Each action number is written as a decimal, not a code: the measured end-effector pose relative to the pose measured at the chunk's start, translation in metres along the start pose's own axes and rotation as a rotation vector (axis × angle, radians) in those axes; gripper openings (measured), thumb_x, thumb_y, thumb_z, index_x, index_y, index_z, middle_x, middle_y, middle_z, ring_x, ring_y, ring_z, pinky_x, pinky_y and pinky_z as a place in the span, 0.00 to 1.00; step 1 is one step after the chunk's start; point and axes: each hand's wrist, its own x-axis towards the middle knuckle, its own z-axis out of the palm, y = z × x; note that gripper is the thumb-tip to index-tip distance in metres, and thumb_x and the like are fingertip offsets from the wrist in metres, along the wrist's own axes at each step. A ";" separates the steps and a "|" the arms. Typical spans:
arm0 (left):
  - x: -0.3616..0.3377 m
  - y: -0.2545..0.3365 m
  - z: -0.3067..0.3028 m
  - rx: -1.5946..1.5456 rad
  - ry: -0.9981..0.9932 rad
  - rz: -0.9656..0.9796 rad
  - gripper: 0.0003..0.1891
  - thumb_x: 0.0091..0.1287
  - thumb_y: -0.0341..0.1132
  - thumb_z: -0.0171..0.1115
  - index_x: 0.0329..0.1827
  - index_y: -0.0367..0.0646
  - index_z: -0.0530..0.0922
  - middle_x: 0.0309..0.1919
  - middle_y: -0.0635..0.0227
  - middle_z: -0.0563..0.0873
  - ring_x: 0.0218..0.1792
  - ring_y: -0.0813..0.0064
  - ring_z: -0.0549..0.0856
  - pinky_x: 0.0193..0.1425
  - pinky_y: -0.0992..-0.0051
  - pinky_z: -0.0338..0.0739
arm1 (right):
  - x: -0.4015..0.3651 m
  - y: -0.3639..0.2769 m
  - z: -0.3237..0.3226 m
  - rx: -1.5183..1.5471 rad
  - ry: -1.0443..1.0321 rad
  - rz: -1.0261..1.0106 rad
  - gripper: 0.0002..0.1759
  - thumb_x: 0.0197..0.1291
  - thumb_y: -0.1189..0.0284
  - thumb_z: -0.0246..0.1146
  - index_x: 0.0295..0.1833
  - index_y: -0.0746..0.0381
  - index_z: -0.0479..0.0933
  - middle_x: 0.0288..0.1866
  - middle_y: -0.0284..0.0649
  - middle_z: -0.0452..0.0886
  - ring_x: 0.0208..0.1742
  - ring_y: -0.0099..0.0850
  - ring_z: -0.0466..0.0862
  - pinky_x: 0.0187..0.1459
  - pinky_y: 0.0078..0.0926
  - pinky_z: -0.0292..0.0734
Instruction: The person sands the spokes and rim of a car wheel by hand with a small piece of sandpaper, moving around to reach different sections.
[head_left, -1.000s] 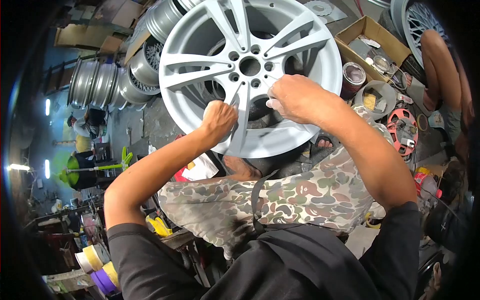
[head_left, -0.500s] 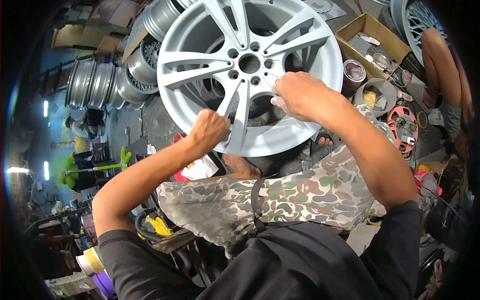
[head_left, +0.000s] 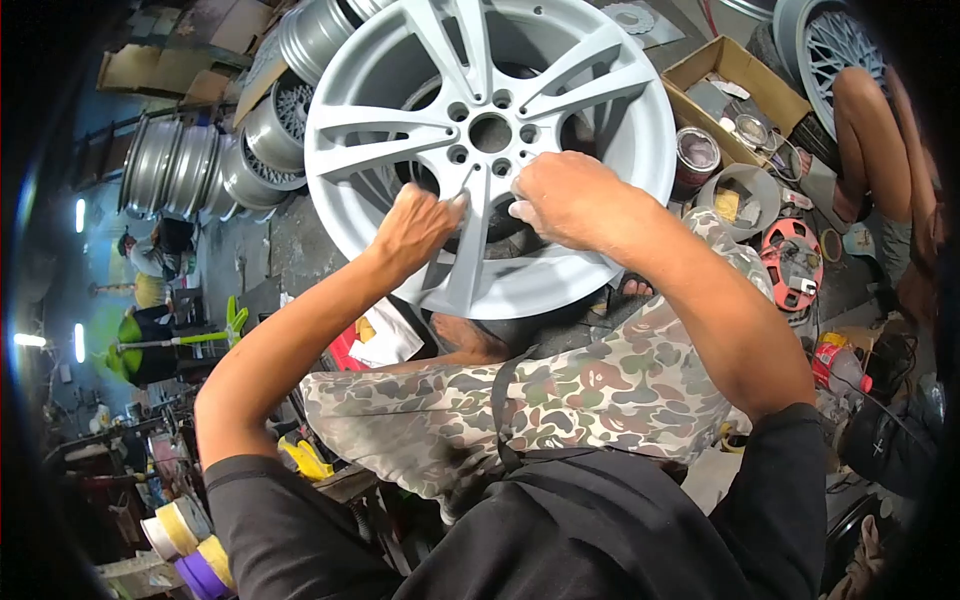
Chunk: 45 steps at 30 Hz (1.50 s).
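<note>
A pale grey alloy wheel point(head_left: 440, 290) with paired spokes lies in front of my knees. My left hand point(head_left: 418, 222) is closed against a lower spoke, with the fingertips pressed at its edge near the hub. My right hand point(head_left: 568, 198) is also curled shut, its fingers and thumb at a spoke just below and right of the centre hole. Whitish residue shows on its fingertips. Whatever lies under or between the fingers of either hand is hidden.
Silver wheels point(head_left: 180, 165) are stacked at the left. On the right are a cardboard box point(head_left: 690, 68), a paint can point(head_left: 696, 150), a white bucket point(head_left: 770, 190) and a red ring-shaped item point(head_left: 815, 262). A person's bare knee point(head_left: 860, 90) is at far right; another person point(head_left: 150, 260) is in the left background.
My left hand has moved up the lower spoke toward the hub. My right hand has shifted left and slightly down, bringing the hands closer together. The view has shifted slightly.
</note>
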 end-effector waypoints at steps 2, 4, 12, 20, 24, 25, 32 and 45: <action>-0.027 0.000 0.010 -0.111 0.022 0.035 0.25 0.73 0.33 0.57 0.75 0.49 0.75 0.19 0.73 0.82 0.21 0.72 0.84 0.28 0.68 0.67 | -0.008 -0.002 0.001 0.038 0.016 0.008 0.16 0.68 0.65 0.67 0.39 0.69 0.86 0.36 0.59 0.87 0.44 0.58 0.88 0.50 0.52 0.83; -0.055 0.000 -0.001 -0.134 -0.060 0.204 0.24 0.74 0.34 0.57 0.74 0.51 0.76 0.20 0.72 0.83 0.21 0.72 0.83 0.30 0.68 0.67 | -0.010 0.002 0.000 0.042 -0.026 0.016 0.16 0.68 0.65 0.67 0.39 0.69 0.86 0.36 0.59 0.87 0.44 0.58 0.88 0.50 0.51 0.83; -0.014 -0.002 -0.004 -0.080 0.001 -0.021 0.19 0.74 0.33 0.56 0.67 0.51 0.78 0.24 0.75 0.81 0.30 0.76 0.82 0.40 0.69 0.67 | 0.000 -0.010 0.005 -0.011 -0.109 0.017 0.16 0.69 0.64 0.66 0.41 0.69 0.86 0.39 0.58 0.87 0.45 0.58 0.88 0.50 0.51 0.83; -0.114 0.045 -0.010 -0.384 -0.103 -0.097 0.13 0.70 0.31 0.59 0.56 0.41 0.81 0.22 0.62 0.86 0.25 0.64 0.88 0.29 0.66 0.75 | -0.017 0.006 0.011 -0.019 -0.087 0.057 0.16 0.69 0.64 0.67 0.43 0.69 0.86 0.40 0.59 0.86 0.47 0.57 0.87 0.53 0.52 0.82; -0.085 0.061 0.010 -0.511 -0.060 -0.272 0.09 0.67 0.30 0.62 0.48 0.40 0.83 0.24 0.55 0.89 0.28 0.58 0.92 0.31 0.63 0.83 | -0.009 -0.002 0.015 -0.033 -0.099 -0.005 0.16 0.69 0.64 0.67 0.43 0.69 0.86 0.39 0.58 0.86 0.46 0.57 0.87 0.52 0.53 0.82; -0.072 0.063 0.012 -0.511 -0.136 -0.314 0.07 0.66 0.29 0.63 0.45 0.41 0.85 0.26 0.54 0.89 0.30 0.56 0.92 0.33 0.60 0.86 | -0.008 -0.003 0.013 -0.043 -0.097 0.000 0.16 0.69 0.64 0.67 0.43 0.69 0.86 0.39 0.58 0.86 0.46 0.57 0.87 0.52 0.53 0.82; -0.087 0.043 -0.007 -0.982 -0.304 -0.433 0.15 0.78 0.37 0.58 0.40 0.36 0.87 0.28 0.45 0.89 0.34 0.48 0.92 0.40 0.53 0.86 | -0.023 0.003 0.019 -0.011 -0.073 0.023 0.16 0.69 0.64 0.67 0.40 0.69 0.86 0.39 0.58 0.86 0.45 0.57 0.88 0.51 0.52 0.82; 0.059 0.069 0.020 -2.072 0.320 -1.182 0.23 0.86 0.42 0.47 0.45 0.28 0.81 0.24 0.54 0.88 0.15 0.70 0.82 0.20 0.69 0.75 | 0.004 -0.016 0.019 -0.012 -0.118 -0.010 0.17 0.69 0.63 0.65 0.38 0.68 0.86 0.35 0.58 0.86 0.44 0.59 0.87 0.51 0.53 0.82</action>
